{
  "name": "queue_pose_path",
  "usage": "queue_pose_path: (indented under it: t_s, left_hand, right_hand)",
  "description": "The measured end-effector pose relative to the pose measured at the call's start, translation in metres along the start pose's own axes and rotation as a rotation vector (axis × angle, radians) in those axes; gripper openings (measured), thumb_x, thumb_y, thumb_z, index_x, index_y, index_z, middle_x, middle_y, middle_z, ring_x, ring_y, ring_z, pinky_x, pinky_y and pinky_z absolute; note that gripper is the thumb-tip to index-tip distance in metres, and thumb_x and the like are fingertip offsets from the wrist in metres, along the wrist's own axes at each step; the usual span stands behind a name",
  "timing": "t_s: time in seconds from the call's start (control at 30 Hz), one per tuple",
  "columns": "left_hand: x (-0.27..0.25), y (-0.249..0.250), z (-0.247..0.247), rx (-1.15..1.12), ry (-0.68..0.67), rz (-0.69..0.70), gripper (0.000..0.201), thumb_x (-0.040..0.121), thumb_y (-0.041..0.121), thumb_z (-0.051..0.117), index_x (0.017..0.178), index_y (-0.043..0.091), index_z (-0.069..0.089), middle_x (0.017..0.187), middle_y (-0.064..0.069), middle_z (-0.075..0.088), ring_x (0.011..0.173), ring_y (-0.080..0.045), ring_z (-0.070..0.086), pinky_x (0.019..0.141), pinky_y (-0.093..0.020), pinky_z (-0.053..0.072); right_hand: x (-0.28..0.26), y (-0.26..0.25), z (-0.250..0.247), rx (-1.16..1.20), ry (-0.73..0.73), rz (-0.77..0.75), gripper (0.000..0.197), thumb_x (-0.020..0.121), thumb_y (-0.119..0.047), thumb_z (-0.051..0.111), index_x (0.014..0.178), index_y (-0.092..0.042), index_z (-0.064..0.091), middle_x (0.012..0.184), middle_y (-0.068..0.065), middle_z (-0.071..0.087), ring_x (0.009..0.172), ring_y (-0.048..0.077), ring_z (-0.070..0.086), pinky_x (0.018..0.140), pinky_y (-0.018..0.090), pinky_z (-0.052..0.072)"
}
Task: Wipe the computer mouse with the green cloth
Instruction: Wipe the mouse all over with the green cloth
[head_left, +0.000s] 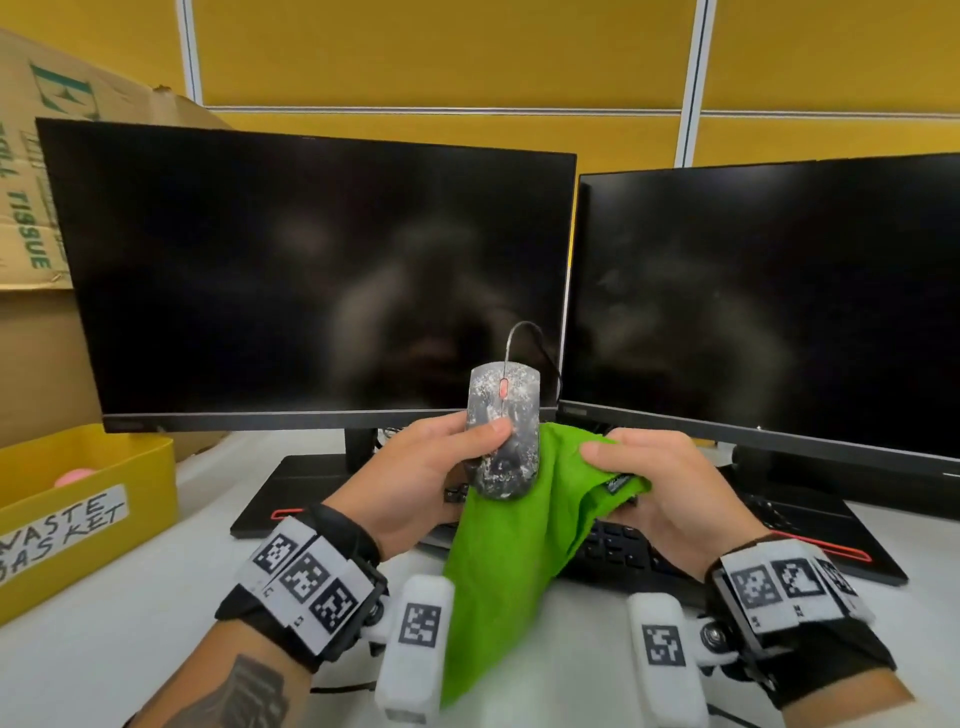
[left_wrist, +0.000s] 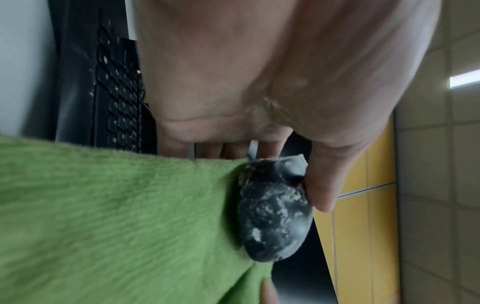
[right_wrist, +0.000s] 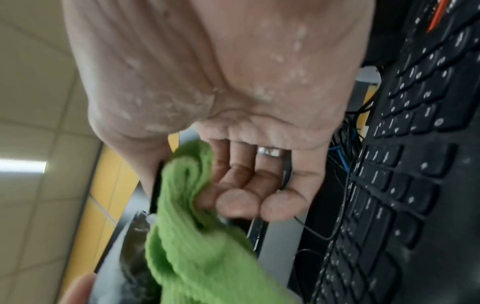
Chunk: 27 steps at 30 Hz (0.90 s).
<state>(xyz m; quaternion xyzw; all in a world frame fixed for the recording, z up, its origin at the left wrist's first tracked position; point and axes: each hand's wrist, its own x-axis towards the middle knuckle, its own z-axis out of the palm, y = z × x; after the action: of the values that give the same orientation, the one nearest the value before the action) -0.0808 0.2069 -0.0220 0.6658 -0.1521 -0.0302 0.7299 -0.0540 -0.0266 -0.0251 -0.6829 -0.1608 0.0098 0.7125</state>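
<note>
Left hand (head_left: 421, 467): thumb and fingers curled round computer mouse (head_left: 503, 431), raised above keyboard (head_left: 623, 551). Mouse: rounded dark shell, mottled with white crusty residue, red wheel, thin cable. Right hand (head_left: 670, 488): fingers pinching bunched green cloth (head_left: 514, 540), fuzzy pile, draped against mouse's right side, hanging toward white desk (head_left: 130, 649). Behind: two dark monitors (head_left: 311, 280); yellow waste basket (head_left: 88, 499) left.

"WASTE BASKET" on the yellow bin's label (head_left: 62, 525); "TISSUE" on the cardboard box (head_left: 31, 228).
</note>
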Motion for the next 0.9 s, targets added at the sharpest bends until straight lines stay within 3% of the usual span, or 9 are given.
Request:
queue_pose_path:
  t_s: [0.07,0.13,0.23,0.37,0.5,0.57,0.7,0.8,0.9]
  left_hand:
    - [-0.002,-0.001,-0.003,0.042,0.03,-0.016,0.025,0.095,0.036,0.066,0.113,0.027,0.08,0.113,0.002,0.08,0.101,-0.016,0.073,0.096,-0.043,0.055]
    - [-0.003,-0.004,-0.006,0.072,0.05,-0.02,0.019,0.095,0.036,0.068,0.109,0.033,0.081,0.11,0.008,0.079,0.101,-0.011,0.07,0.105,-0.048,0.051]
    - [-0.005,-0.007,-0.005,0.086,0.039,0.0,0.036,0.085,0.039,0.072,0.119,0.028,0.078,0.119,0.004,0.079,0.108,-0.012,0.07,0.111,-0.049,0.048]
    - [-0.005,-0.009,0.002,0.052,-0.011,0.038,0.037,0.094,0.027,0.066,0.13,0.019,0.072,0.126,-0.007,0.078,0.111,-0.02,0.075,0.096,-0.038,0.06]
    - [-0.006,-0.011,0.005,0.026,-0.045,0.057,0.043,0.092,0.029,0.066,0.132,0.013,0.069,0.123,-0.012,0.078,0.108,-0.025,0.077,0.089,-0.036,0.064]
    - [-0.006,-0.012,0.006,0.042,-0.053,0.061,0.046,0.091,0.031,0.067,0.133,0.012,0.068,0.125,-0.014,0.078,0.112,-0.028,0.076,0.095,-0.044,0.062]
    - [-0.006,-0.014,0.006,0.054,-0.046,0.066,0.046,0.091,0.029,0.069,0.134,0.012,0.068,0.127,-0.014,0.077,0.12,-0.034,0.073,0.106,-0.057,0.055]
    - [-0.007,-0.014,0.01,0.065,-0.064,0.066,0.045,0.091,0.028,0.069,0.133,0.011,0.067,0.126,-0.015,0.077,0.116,-0.032,0.074,0.104,-0.056,0.057]
    - [-0.009,-0.016,0.015,0.083,-0.09,0.061,0.039,0.092,0.026,0.068,0.129,0.011,0.068,0.122,-0.014,0.078,0.11,-0.028,0.077,0.094,-0.048,0.063]
  right_hand:
    - [0.001,-0.001,-0.001,0.131,0.05,0.0,0.046,0.067,-0.025,0.081,0.091,0.009,0.064,0.093,0.037,0.061,0.091,0.039,0.063,0.083,0.049,0.054]
    - [0.003,-0.001,-0.002,0.238,0.107,-0.014,0.047,0.079,-0.023,0.076,0.109,0.012,0.07,0.111,0.039,0.068,0.097,0.039,0.067,0.087,0.053,0.057]
    - [0.004,-0.003,0.002,0.294,0.137,-0.043,0.028,0.095,-0.015,0.064,0.111,0.004,0.076,0.102,0.025,0.075,0.087,0.034,0.071,0.078,0.048,0.061]
    - [0.002,-0.003,0.01,0.247,0.148,-0.137,0.021,0.097,-0.009,0.062,0.105,0.005,0.075,0.097,0.023,0.074,0.087,0.031,0.069,0.071,0.042,0.06]
    - [-0.002,-0.006,0.016,0.227,0.131,-0.207,0.024,0.089,-0.018,0.07,0.104,-0.001,0.078,0.105,0.026,0.074,0.096,0.035,0.068,0.085,0.05,0.052]
    - [-0.003,-0.004,0.019,0.262,0.083,-0.206,0.036,0.085,-0.025,0.074,0.111,0.0,0.077,0.117,0.029,0.073,0.106,0.042,0.068,0.095,0.055,0.051]
    - [-0.004,-0.002,0.017,0.32,0.017,-0.2,0.048,0.086,-0.03,0.061,0.122,0.0,0.073,0.132,0.033,0.066,0.129,0.054,0.055,0.108,0.058,0.045]
    - [-0.004,-0.003,0.019,0.226,0.002,-0.283,0.033,0.091,-0.01,0.064,0.12,-0.006,0.077,0.119,0.024,0.076,0.116,0.046,0.069,0.102,0.058,0.054]
    - [-0.005,0.0,0.024,-0.021,0.053,-0.434,0.029,0.092,0.006,0.068,0.112,-0.01,0.081,0.106,0.011,0.082,0.103,0.031,0.077,0.089,0.041,0.061]
